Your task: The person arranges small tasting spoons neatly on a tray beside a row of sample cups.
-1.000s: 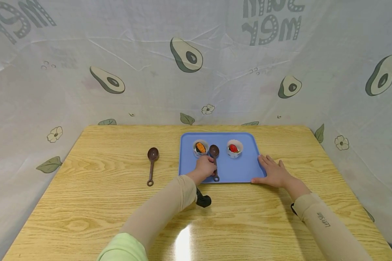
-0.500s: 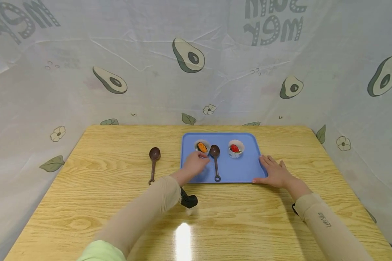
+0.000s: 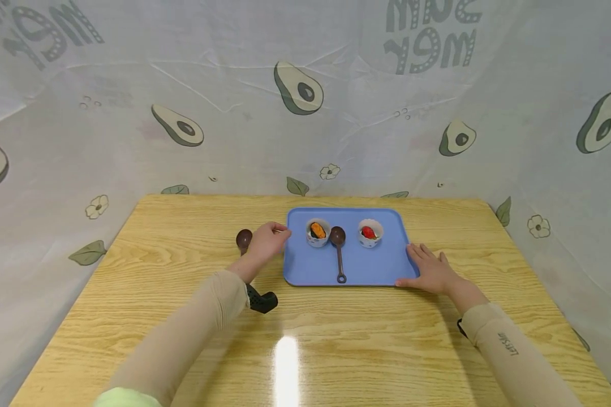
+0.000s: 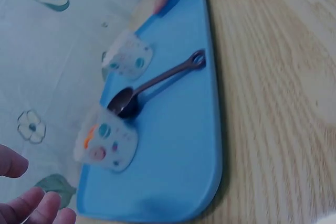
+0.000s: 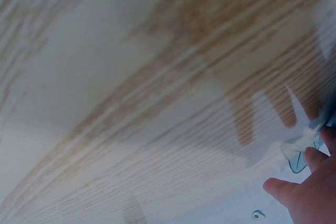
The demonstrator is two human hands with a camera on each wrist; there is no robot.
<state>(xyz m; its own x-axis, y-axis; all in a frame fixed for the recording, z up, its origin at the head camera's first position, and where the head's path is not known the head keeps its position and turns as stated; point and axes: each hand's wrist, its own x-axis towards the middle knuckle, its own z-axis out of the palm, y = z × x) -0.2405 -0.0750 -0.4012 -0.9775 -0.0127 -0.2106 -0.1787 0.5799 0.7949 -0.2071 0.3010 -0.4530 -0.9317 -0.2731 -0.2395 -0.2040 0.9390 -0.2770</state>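
Note:
My left hand [image 3: 266,246] hovers at the left edge of the blue tray [image 3: 305,271], holding nothing. Its thumb and fingertips [image 4: 47,203] show apart in the left wrist view. On the tray lies a brown spoon [image 3: 338,237], handle toward the front rim. Left of it stands a patterned paper cup [image 3: 317,239] with an orange-topped sushi-like piece [image 3: 317,229]; to its right, a similar cup [image 3: 369,241] contains a red-topped piece [image 3: 368,232]. My right hand [image 3: 430,274] rests with spread fingers on the tray's right edge, thumb by the front corner.
A second brown spoon [image 3: 244,238] lies on the wooden table [image 3: 346,345] left of the tray, its handle hidden behind my left hand and wrist. A white cloth [image 3: 234,130] printed with avocados hangs behind the table and along its sides.
My left hand has let go of the brown spoon, which stays on the tray, and moved left past the orange-topped piece's cup to the tray's left edge. The right hand stays in place.

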